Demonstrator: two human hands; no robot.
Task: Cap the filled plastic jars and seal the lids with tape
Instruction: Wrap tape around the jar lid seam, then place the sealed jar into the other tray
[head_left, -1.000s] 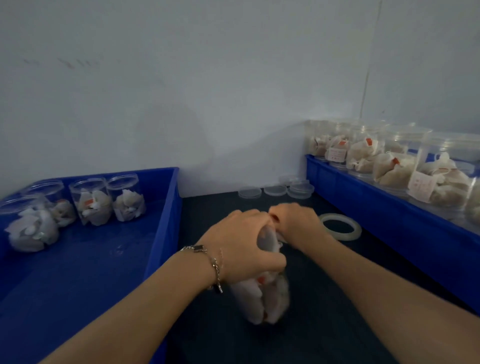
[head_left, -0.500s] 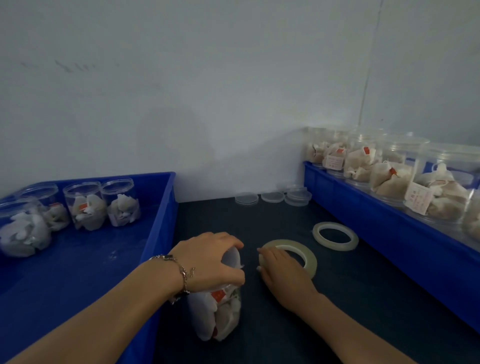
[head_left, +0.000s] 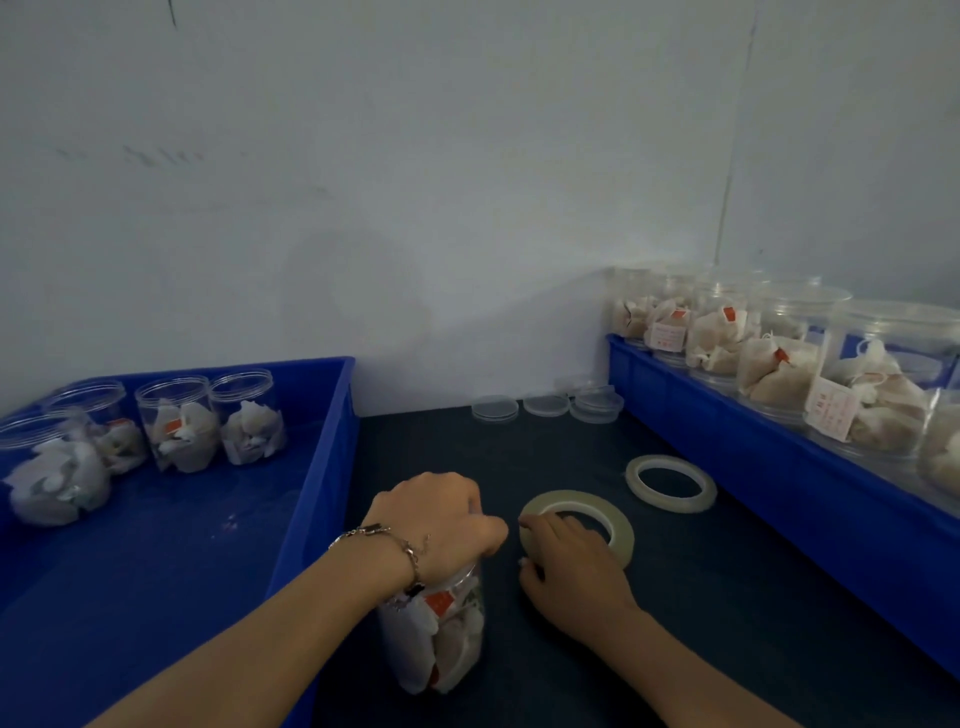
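A clear plastic jar (head_left: 448, 636) filled with white sachets stands upright on the dark table, close to me. My left hand (head_left: 441, 525) grips its top from above, so the lid is hidden. Just to the right lies a roll of pale tape (head_left: 613, 522), flat on the table. My right hand (head_left: 569, 564) rests on the near left part of that roll, fingers curled over its edge. A second tape roll (head_left: 671, 483) lies further right. Several loose clear lids (head_left: 545, 406) sit by the wall.
A blue bin (head_left: 317, 467) on the left holds several filled jars (head_left: 179, 423). A blue bin (head_left: 727, 452) along the right holds a row of filled jars (head_left: 878, 384). A grey wall closes the back.
My right hand left the jar's top and dropped onto the tape roll on the table. My left hand kept hold of the jar, which now stands nearer the left bin.
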